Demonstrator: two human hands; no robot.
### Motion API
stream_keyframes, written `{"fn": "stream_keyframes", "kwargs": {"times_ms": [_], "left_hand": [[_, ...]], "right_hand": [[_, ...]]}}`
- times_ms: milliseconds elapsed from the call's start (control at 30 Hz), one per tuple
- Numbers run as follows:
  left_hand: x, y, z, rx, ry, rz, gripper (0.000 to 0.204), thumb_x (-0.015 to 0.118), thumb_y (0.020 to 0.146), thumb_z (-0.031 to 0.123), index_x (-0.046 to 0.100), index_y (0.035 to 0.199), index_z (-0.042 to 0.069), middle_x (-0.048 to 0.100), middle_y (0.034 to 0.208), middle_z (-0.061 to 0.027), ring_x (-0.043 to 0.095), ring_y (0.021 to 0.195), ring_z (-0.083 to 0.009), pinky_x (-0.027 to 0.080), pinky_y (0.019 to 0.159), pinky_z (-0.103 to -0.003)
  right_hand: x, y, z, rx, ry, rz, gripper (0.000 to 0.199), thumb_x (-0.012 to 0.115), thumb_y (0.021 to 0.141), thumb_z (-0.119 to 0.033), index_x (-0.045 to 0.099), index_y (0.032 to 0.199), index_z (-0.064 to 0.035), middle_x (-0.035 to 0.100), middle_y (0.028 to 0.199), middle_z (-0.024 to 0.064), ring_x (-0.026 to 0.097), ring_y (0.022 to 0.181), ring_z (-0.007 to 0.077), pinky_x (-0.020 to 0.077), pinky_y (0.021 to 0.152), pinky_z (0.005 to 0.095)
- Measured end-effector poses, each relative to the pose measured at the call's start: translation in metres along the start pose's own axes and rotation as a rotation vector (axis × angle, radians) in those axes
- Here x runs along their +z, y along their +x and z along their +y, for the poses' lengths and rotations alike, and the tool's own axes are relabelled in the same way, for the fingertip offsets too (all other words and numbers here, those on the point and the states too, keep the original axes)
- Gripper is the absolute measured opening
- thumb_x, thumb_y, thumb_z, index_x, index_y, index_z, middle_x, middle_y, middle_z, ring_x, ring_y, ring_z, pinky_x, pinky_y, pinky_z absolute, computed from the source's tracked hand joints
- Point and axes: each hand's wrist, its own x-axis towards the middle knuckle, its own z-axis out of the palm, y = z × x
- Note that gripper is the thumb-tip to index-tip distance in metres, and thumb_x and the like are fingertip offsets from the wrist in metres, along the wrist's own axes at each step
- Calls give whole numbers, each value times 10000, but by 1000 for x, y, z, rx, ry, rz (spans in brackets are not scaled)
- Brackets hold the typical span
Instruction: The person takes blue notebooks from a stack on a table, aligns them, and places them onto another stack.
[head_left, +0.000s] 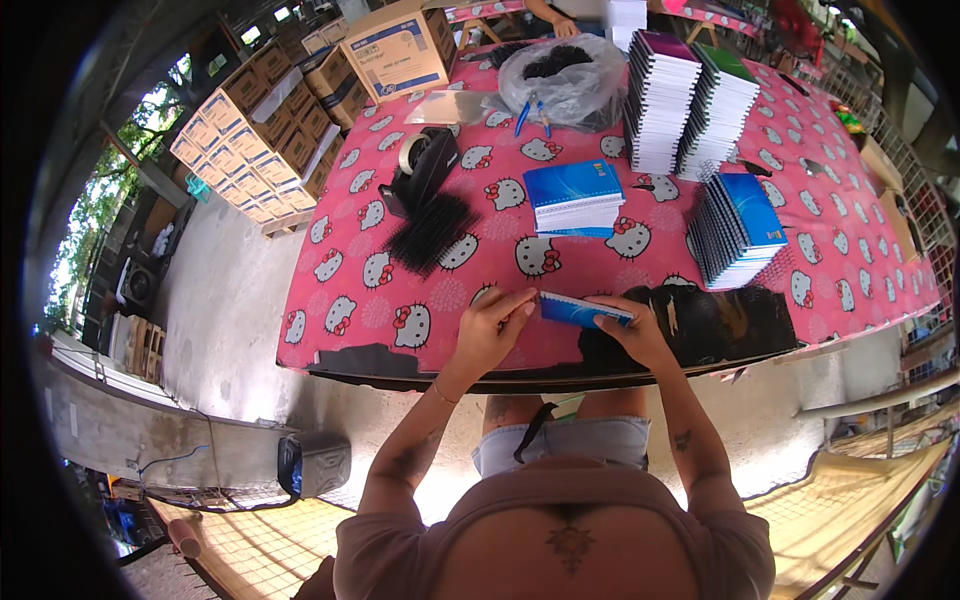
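A small blue notebook [572,311] is held tilted over the table's near edge, its punched edge turned up and away from me. My right hand [637,328] grips its right end, with the thumb on the cover. Just off the other end, my left hand [497,322] is closed in a pinch; anything between its fingertips is too small to make out. Beyond them lies a stack of blue-covered notebooks [574,186] with a row of holes along the edge. To the right stands a pile of blue notebooks with black spiral coils [738,232]. Loose black coils [432,236] lie to the left.
A black tape dispenser [424,170] sits behind the loose coils. Farther back are blue-handled pliers [533,116], a clear plastic bag [560,82] of black coils and tall notebook stacks [664,105]. Cartons [255,135] are piled left of the pink table [330,300]. Another person's hand [565,27] shows at the far side.
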Motion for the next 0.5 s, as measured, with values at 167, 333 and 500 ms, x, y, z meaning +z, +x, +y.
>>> {"fn": "stream_keyframes", "kwargs": {"times_ms": [167, 333, 500], "left_hand": [[0, 3, -2, -29, 6, -30, 195, 703, 893, 102, 741, 1077, 52, 653, 770, -91, 597, 560, -194, 470, 517, -303], [0, 9, -7, -27, 24, -18, 175, 709, 903, 157, 727, 1041, 51, 655, 774, -110, 625, 574, -228, 493, 537, -329], [-10, 20, 10, 60, 10, -124, 216, 737, 880, 137, 676, 1065, 45, 655, 864, -133, 655, 718, -259, 504, 604, -357]], "right_hand": [[-1, -1, 2, 6, 25, -18, 313, 646, 961, -86, 646, 1262, 3, 713, 1122, 68, 613, 999, 108, 479, 903, 264], [-1, -1, 1, -12, 63, -36, 309, 643, 968, -97, 647, 1260, 4, 711, 1121, 64, 610, 1002, 109, 476, 912, 266], [1, -6, -2, -83, -22, -20, 282, 646, 963, -94, 668, 1226, 4, 713, 1155, 97, 628, 1065, 139, 473, 954, 285]]}}
